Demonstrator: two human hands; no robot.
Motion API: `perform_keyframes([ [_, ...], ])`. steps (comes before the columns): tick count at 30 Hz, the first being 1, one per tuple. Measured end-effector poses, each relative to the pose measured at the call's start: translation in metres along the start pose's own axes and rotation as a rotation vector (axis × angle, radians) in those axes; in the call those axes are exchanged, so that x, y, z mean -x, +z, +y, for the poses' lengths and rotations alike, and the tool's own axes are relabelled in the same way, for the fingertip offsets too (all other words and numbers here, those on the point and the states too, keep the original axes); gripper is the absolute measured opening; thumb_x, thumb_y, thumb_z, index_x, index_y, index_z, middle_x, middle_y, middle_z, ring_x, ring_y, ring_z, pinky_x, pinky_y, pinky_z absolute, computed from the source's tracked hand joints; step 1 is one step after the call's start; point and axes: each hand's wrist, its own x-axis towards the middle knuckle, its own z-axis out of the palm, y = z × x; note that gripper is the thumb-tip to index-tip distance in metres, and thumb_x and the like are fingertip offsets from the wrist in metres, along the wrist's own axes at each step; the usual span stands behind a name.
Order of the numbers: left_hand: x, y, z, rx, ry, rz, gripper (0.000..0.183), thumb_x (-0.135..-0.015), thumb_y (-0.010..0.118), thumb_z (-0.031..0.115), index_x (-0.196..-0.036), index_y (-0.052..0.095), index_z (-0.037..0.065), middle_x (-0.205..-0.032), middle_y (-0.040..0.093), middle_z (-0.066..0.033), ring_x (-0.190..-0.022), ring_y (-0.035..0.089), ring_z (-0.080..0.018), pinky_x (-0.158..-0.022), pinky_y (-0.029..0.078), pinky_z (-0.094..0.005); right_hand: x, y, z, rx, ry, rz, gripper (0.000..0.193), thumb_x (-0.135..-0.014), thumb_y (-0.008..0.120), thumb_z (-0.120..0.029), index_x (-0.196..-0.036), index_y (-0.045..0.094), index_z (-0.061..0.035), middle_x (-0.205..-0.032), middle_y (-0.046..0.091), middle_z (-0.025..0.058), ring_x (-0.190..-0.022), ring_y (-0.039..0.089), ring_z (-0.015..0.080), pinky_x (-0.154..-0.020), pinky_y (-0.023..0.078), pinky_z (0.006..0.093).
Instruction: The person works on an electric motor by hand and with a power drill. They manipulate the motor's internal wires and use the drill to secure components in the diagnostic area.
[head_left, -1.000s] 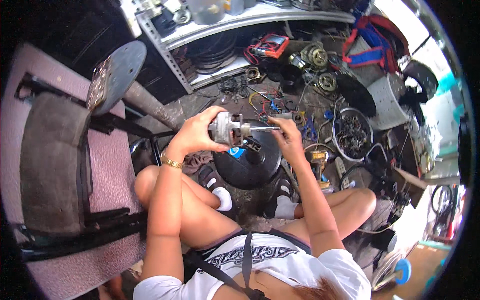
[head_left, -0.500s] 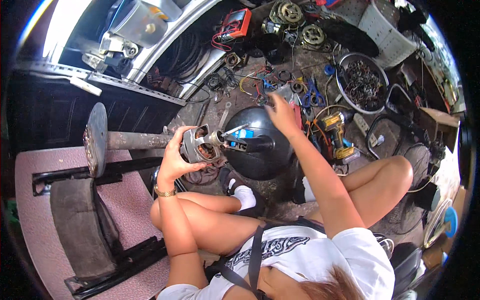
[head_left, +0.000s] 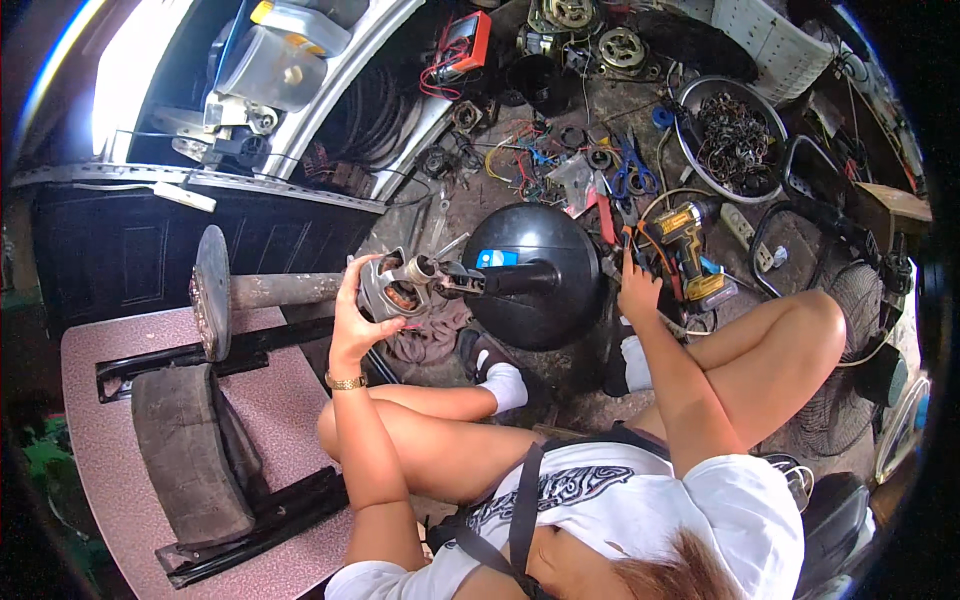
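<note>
My left hand (head_left: pixel 362 318) is wrapped around a fan motor (head_left: pixel 385 300) with a grey metal housing and copper windings. The motor is held up beside a black round fan base (head_left: pixel 535 230), whose stem points toward it. A light blue box (head_left: pixel 497 259) shows on the base. My right hand (head_left: pixel 641 292) is low at the right of the base, with its index finger stretched to the orange-handled pliers (head_left: pixel 628 229) on the floor. The finger seems to touch a handle; the pliers are not lifted. The other fingers are partly hidden.
A yellow and black cordless drill (head_left: pixel 686 245) lies right of the pliers. Behind are blue scissors (head_left: pixel 632 172), loose wires and a metal bowl (head_left: pixel 690 97) of scraps. A pink table (head_left: pixel 110 400) stands at the left, with a metal post and disc (head_left: pixel 211 292) above it.
My right hand has moved from above the black base down and right to the pliers. My left hand still holds the motor, and the view has shifted slightly.
</note>
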Motion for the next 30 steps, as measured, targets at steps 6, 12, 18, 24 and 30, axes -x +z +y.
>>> perform_keyframes([
  [6, 0.004, 0.003, 0.002, -0.024, 0.026, -0.037, 0.09, -0.052, 0.087, 0.036, -0.126, 0.048, 0.003, -0.12, 0.056, -0.0087, -0.113, 0.052, -0.0196, -0.099, 0.038, -0.0325, -0.015, -0.012, 0.006, -0.438, 0.1, 0.08, 0.041, -0.08, 0.065, -0.014, -0.115, 0.047, -0.0022, -0.094, 0.064, 0.0176, -0.088, 0.062, 0.0415, -0.076, 0.049, 0.0471],
  [12, 0.003, 0.008, 0.004, -0.092, 0.07, -0.023, 0.088, -0.05, 0.087, 0.036, -0.123, 0.051, 0.004, -0.115, 0.058, -0.0088, -0.108, 0.055, -0.0207, -0.096, 0.041, -0.0336, -0.054, -0.093, -0.042, -1.227, -0.193, 0.066, 0.042, -0.089, 0.064, -0.026, -0.116, 0.054, 0.0037, -0.086, 0.066, 0.0132, -0.076, 0.064, 0.0193, -0.067, 0.051, 0.0348],
  [18, 0.007, 0.005, 0.007, -0.131, 0.07, -0.007, 0.085, -0.049, 0.087, 0.033, -0.122, 0.052, 0.005, -0.109, 0.058, -0.0081, -0.103, 0.055, -0.0209, -0.094, 0.042, -0.0335, -0.035, -0.211, -0.119, -1.429, -0.356, -0.38, 0.03, -0.097, 0.05, -0.023, -0.115, 0.056, 0.0004, -0.078, 0.06, 0.0058, -0.06, 0.054, 0.0086, -0.053, 0.045, 0.0228],
  [24, 0.003, 0.007, 0.01, -0.119, 0.07, -0.032, 0.085, -0.049, 0.087, 0.028, -0.122, 0.052, 0.005, -0.111, 0.058, -0.0082, -0.104, 0.055, -0.0203, -0.094, 0.041, -0.0329, -0.041, -0.225, -0.157, -1.951, -0.258, -0.293, 0.022, -0.1, 0.043, -0.029, -0.114, 0.044, -0.0113, -0.069, 0.053, 0.0029, -0.043, 0.043, 0.01, -0.038, 0.036, 0.0252],
  [30, 0.012, 0.004, 0.006, -0.064, 0.084, 0.002, 0.081, -0.051, 0.087, 0.026, -0.121, 0.052, 0.005, -0.111, 0.058, -0.0064, -0.103, 0.055, -0.0178, -0.094, 0.042, -0.031, -0.031, -0.202, -0.175, -1.481, -0.492, -0.532, 0.023, -0.1, 0.042, -0.028, -0.116, 0.044, -0.0121, -0.07, 0.051, 0.0025, -0.046, 0.042, 0.0087, -0.038, 0.034, 0.0239],
])
